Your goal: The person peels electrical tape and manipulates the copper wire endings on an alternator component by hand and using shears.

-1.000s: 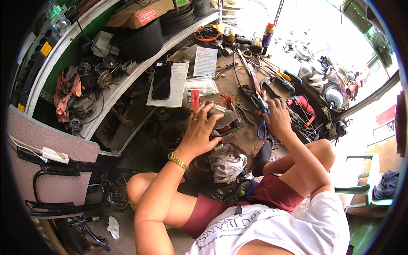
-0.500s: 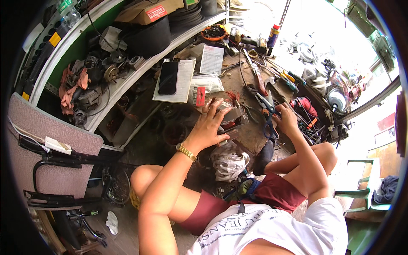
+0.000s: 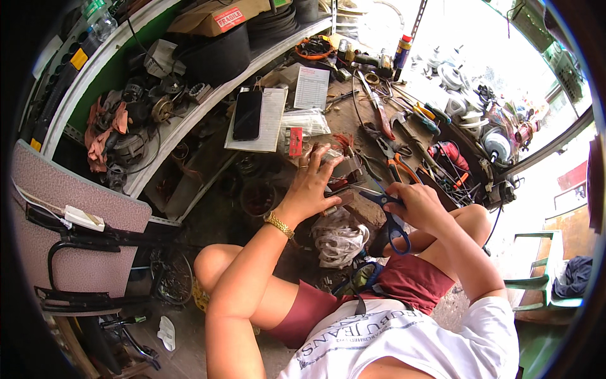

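My left hand (image 3: 309, 189) grips a boxy metal part (image 3: 347, 169), fingers spread over its near left side and partly hiding it. A tuft of red wires (image 3: 344, 142) lies just behind it. My right hand (image 3: 413, 205) is closed on dark blue-handled scissors (image 3: 396, 230), whose blades point left toward the metal part's lower edge. Orange-handled pliers (image 3: 404, 167) lie just behind my right hand. A pale bundle of cloth (image 3: 338, 243) sits below the metal part.
A phone (image 3: 246, 117) on a notepad (image 3: 271, 126) lies back left. More tools (image 3: 426, 120) and white parts (image 3: 451, 79) crowd the right. A curved shelf (image 3: 161, 145) holds motor parts. A padded board (image 3: 82, 246) and green chair (image 3: 530, 281) flank me.
My right hand has moved down and left with the scissors, turning their blades toward the metal part and uncovering the orange-handled pliers. My left hand shifted slightly, still on the part.
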A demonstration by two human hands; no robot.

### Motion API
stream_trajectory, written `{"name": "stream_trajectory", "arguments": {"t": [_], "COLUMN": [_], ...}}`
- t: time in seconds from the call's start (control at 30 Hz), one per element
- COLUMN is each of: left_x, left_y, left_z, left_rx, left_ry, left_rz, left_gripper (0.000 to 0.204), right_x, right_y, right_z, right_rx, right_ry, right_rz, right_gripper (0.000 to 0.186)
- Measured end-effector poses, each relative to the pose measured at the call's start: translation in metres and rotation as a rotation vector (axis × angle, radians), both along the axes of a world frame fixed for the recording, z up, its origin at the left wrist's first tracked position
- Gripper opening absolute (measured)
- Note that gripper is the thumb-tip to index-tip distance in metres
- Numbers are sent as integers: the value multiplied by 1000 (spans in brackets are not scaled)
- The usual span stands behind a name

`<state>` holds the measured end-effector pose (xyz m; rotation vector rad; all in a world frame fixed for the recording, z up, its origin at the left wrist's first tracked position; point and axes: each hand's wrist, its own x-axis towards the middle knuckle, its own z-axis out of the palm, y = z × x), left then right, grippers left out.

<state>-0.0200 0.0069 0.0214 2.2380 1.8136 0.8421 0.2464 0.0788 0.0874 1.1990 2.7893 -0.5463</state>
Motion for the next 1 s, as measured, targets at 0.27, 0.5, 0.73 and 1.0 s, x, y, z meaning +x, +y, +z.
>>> {"name": "stream_trajectory", "arguments": {"t": [0.27, 0.5, 0.73, 1.0], "left_x": [2, 1, -2, -5], "left_y": [-1, 0, 3, 7], "left_z": [1, -1, -5, -9], "left_rx": [-2, 12, -45, -34], "left_ry": [-26, -22, -44, -71], "left_rz": [1, -9, -60, -67], "left_gripper": [91, 89, 87, 84], "right_x": [-36, -33, -6, -6], "right_y": [30, 20, -13, -30], "right_z": [27, -13, -73, -127], "right_rx": [-182, -262, -645, -365], "right_ry": [-323, -220, 272, 604], "right_rz": [119, -27, -359, -323], "right_gripper": [44, 47, 35, 43]}}
